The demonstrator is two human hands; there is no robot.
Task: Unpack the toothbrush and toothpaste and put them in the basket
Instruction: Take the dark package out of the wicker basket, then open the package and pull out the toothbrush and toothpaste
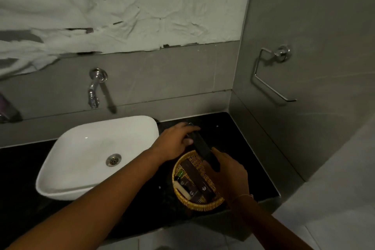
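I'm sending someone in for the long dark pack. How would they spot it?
Start at the white sink and move right along the black counter to the round wicker basket. The long dark pack is above its far rim, held at either end by the left hand and right hand. Unlike the brown boxes lying inside, it is raised.

Dark packet too dim to read; both ends covered by left hand and right hand. Right hand hides wicker basket right rim. Purple object cut off at left edge.
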